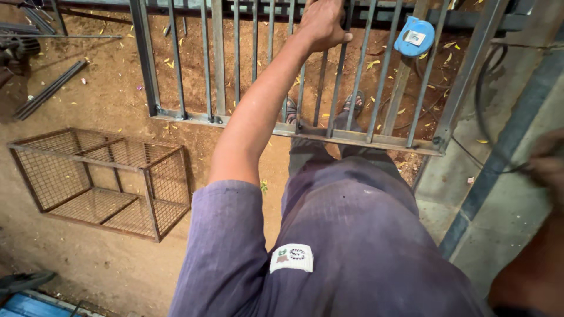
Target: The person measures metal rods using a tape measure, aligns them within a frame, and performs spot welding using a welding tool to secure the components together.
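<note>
Head view: left hand (322, 22) is clenched on a bar of the upright grey metal gate frame (294, 126), standing on dirt at the far centre. Right hand (549, 167) blurs at the right edge near a black cable (487, 117); its grip cannot be told. Steadying goes best with the wrist firm and feet clear of the bottom rail.
</note>
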